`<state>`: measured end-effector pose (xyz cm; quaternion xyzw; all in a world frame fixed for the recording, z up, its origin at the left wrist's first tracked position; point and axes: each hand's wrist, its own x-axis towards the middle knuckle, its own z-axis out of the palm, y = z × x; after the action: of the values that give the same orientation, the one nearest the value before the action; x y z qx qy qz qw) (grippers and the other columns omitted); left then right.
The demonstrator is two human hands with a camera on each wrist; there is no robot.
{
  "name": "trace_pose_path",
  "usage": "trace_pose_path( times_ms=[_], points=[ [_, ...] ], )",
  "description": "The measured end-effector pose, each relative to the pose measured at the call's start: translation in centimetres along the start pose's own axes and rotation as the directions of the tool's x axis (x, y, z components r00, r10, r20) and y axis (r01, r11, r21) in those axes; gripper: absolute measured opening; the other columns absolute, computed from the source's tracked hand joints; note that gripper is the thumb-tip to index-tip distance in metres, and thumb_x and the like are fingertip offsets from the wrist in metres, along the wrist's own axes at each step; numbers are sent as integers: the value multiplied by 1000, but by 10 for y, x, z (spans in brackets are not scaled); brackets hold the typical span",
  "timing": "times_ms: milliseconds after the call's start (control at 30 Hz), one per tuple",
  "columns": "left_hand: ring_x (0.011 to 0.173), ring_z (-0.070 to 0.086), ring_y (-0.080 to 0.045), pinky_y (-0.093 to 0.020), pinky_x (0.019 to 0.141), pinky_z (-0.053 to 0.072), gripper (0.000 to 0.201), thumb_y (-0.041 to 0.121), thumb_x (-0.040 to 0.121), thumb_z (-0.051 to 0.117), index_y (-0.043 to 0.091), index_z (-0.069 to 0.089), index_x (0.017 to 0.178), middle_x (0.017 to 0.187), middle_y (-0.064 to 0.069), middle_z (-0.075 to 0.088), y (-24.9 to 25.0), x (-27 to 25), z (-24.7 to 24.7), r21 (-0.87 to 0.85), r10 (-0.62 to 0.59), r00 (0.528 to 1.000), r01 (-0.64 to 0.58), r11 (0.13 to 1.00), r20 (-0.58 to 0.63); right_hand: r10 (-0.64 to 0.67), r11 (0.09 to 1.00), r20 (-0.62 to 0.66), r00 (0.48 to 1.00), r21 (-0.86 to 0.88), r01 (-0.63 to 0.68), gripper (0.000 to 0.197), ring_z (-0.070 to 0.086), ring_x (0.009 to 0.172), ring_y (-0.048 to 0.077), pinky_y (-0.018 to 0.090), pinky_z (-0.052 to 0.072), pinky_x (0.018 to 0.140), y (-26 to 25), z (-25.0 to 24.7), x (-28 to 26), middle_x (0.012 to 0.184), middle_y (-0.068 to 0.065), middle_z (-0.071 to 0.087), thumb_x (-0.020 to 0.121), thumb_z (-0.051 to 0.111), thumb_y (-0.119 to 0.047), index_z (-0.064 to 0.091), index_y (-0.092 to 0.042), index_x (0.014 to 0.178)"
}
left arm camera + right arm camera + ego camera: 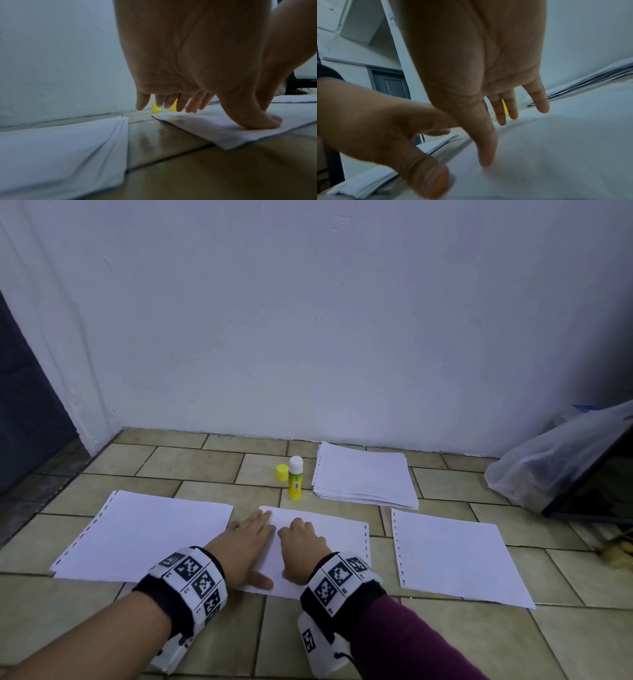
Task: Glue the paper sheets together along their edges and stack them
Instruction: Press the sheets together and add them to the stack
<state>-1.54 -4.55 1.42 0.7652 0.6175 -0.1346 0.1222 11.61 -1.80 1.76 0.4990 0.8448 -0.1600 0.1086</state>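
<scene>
On a tiled floor [212, 645] below a white wall [308, 320], the left hand [245, 546] and right hand [303, 546] lie flat, fingers extended, on the left part of the middle sheet [339, 537] at lower centre. A left sheet [144, 539] and a right sheet [455, 559] lie either side, apart from it. Above centre, an uncapped glue stick [295, 482] stands upright, its yellow cap [282, 473] just left, a paper stack [364, 475] just right. At the right edge sits a crumpled, seemingly plastic bag [555, 457].
</scene>
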Motion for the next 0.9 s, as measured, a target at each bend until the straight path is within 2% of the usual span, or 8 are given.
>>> trace_pose_path(
  times_ms=[167, 333, 433, 600, 700, 767, 833, 900],
  points=[
    [148, -9, -22, -43, 120, 4, 110, 67, 84, 51, 3, -10, 151, 159, -13, -15, 4, 6, 8, 26, -58, 993, 56, 998, 106, -112, 992, 111, 988, 76, 104, 81, 4, 147, 16, 52, 9, 117, 1, 1, 9, 160, 3, 1, 90, 59, -18, 7, -11, 152],
    [148, -10, -23, -44, 120, 5, 110, 69, 85, 46, 2, -12, 150, 159, -14, -17, 1, 8, 7, 56, -62, 987, 54, 997, 148, -35, 997, 139, 990, 66, 26, 71, 14, 146, 18, 51, -3, 117, 35, -5, 5, 160, -4, -8, 97, 43, -31, 2, -20, 153],
    [148, -10, -22, -43, 120, 5, 111, 69, 85, 47, 2, -12, 150, 158, -14, -18, 1, 9, 7, 46, -54, 986, 47, 998, 157, 66, 988, 132, 989, 128, -83, 68, 17, 146, 20, 49, 0, 118, 63, -11, -1, 161, -7, -3, 97, 40, -40, 6, -22, 153],
    [149, -5, -19, -38, 121, 4, 107, 68, 85, 47, 6, -8, 152, 160, -10, -12, -2, 3, -1, 26, -25, 989, 21, 999, 144, 132, 971, 88, 987, 191, -147, 76, 26, 142, 22, 37, 21, 116, 92, -17, -8, 159, -4, 18, 92, 51, -52, 18, -17, 152],
    [142, 24, -22, -37, 114, 23, 89, 70, 87, 40, 9, 25, 149, 156, -10, 21, 2, 1, -15, 40, -30, 995, 26, 999, 91, 124, 981, 61, 990, 146, -132, 81, 32, 137, 24, 35, 30, 112, 85, -17, -7, 151, 4, 32, 84, 67, -44, 28, -12, 147],
    [127, 40, -22, -35, 103, 32, 71, 68, 90, 37, 11, 45, 133, 139, -7, 42, 7, 1, -22, 77, -38, 998, 35, 996, 40, 133, 990, 38, 990, 36, -134, 75, 29, 136, 26, 39, 35, 108, 75, -18, -6, 144, 8, 33, 81, 72, -41, 38, -12, 141],
    [122, 41, -22, -34, 98, 34, 56, 58, 94, 42, 12, 49, 126, 133, -6, 45, 12, 2, -25, 117, -26, 1000, 26, 993, -3, 156, 985, 19, 988, -81, -154, 67, 24, 133, 30, 42, 38, 104, 65, -19, -8, 139, 12, 31, 81, 71, -37, 43, -17, 138],
    [129, 36, -21, -33, 103, 33, 50, 44, 94, 51, 11, 45, 131, 143, -5, 35, 15, 4, -20, 78, 56, 997, -52, 996, -47, 129, 984, 11, 992, -124, -127, 58, 25, 132, 32, 44, 37, 103, 54, -16, -7, 138, 14, 31, 87, 65, -25, 42, -20, 140]
  ],
)
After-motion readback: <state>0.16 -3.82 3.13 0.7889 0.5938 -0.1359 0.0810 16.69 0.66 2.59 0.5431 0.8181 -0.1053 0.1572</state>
